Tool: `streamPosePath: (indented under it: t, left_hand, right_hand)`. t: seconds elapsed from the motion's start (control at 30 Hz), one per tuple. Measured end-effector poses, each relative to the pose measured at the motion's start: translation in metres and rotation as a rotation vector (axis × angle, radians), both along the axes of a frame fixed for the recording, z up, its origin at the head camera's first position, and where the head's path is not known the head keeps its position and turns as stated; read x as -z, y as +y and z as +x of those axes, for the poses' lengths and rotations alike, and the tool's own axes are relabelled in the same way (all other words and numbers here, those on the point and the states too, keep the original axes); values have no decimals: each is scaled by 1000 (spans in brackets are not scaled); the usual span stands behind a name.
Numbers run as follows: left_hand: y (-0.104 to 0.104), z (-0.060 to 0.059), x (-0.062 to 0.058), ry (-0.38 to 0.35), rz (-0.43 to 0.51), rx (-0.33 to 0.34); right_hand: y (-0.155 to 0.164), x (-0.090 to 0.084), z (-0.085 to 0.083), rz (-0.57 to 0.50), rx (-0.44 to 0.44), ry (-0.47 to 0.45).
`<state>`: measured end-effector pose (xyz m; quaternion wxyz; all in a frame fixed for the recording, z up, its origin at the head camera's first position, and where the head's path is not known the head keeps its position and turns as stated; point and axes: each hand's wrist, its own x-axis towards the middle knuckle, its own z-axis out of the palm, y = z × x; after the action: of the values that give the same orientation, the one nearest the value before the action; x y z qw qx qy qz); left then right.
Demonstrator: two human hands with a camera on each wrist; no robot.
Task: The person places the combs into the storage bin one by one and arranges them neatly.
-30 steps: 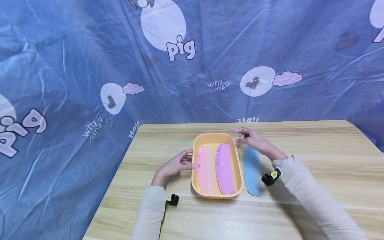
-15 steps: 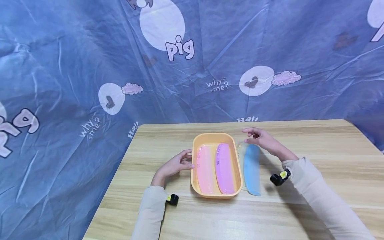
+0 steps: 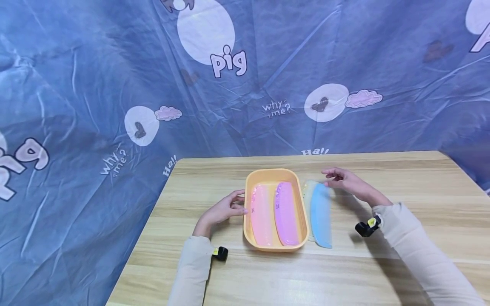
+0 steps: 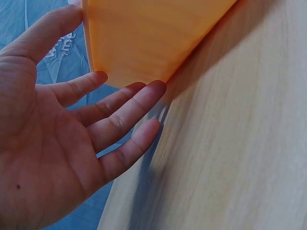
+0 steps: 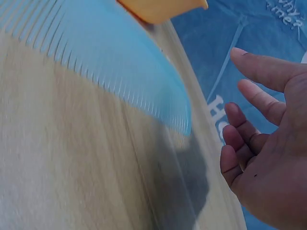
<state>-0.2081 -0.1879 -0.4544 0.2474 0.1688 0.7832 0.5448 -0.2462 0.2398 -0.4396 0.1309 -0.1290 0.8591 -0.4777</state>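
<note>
A yellow plastic basket (image 3: 276, 249) stands on the wooden table, holding a pink comb (image 3: 261, 216) and a purple comb (image 3: 286, 214) side by side. My left hand (image 3: 222, 211) is at its left wall; in the left wrist view the thumb is up at the rim and loosely spread fingers rest near the yellow side (image 4: 148, 38). Right of the basket lies a blue comb (image 3: 320, 216), partly over a pale yellowish clear comb (image 3: 308, 192). My right hand (image 3: 346, 182) hovers by the blue comb's far end, fingers loose and holding nothing; in the right wrist view a gap separates it from the comb's tip (image 5: 177, 115).
The wooden table top (image 3: 390, 191) extends right and toward the front. Behind it hangs a blue printed cloth (image 3: 237, 127), which also covers the left side. A small black camera sits on each wrist, the right one (image 3: 368, 226) over the table.
My right hand has moved right and slightly nearer, away from the basket's far right corner to the blue comb's far end. The left hand has stayed at the basket.
</note>
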Motion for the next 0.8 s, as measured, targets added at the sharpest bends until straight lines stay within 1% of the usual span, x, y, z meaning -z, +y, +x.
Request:
streamPosePath:
  t: [0.27,0.53,0.8]
  left_hand:
    - [0,1,-1,7,1,7]
    - [-1,2,-3,10,8,5]
    - [-1,1,0,6,20,3]
  right_hand:
    - [9,6,0,29,-9,12]
    - [16,11,1,96,-10,5]
    - [20,19,2,113,-26,-2]
